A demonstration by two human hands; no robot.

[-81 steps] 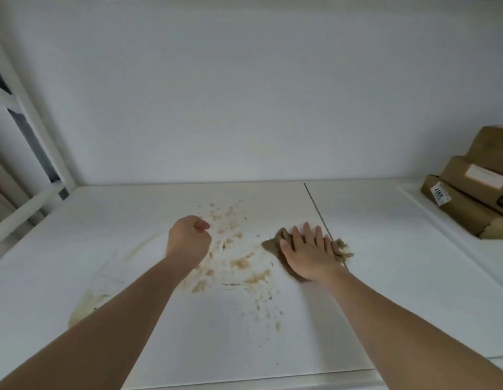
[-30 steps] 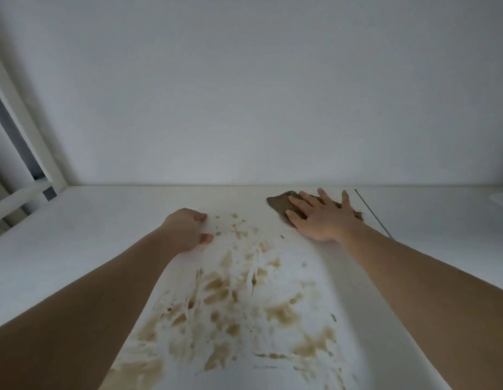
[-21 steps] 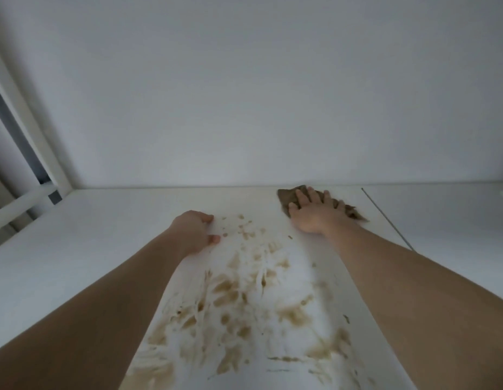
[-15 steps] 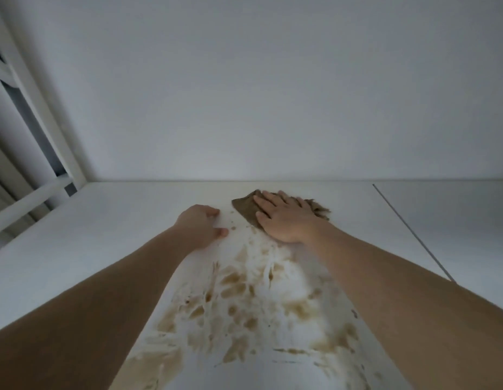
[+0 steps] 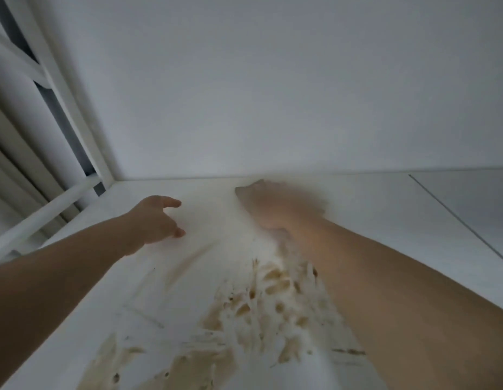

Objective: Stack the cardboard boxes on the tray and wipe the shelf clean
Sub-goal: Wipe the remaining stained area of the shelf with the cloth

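right hand [image 5: 275,209] motion-blurred over brown cloth [image 5: 315,202] at back of shelf [image 5: 385,209], near rear wall; fingers state: cannot tell. left hand [image 5: 156,218] rests on shelf, fingers loosely spread, holding nothing, likely bracing the reach. brown smears [image 5: 261,302] cover near shelf area: wiping unfinished. boxes, tray out of view.

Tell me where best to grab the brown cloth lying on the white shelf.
Probably pinch the brown cloth by its pointed left corner, coming from the left: that corner sticks out bare, while the blurred right hand covers the rest.
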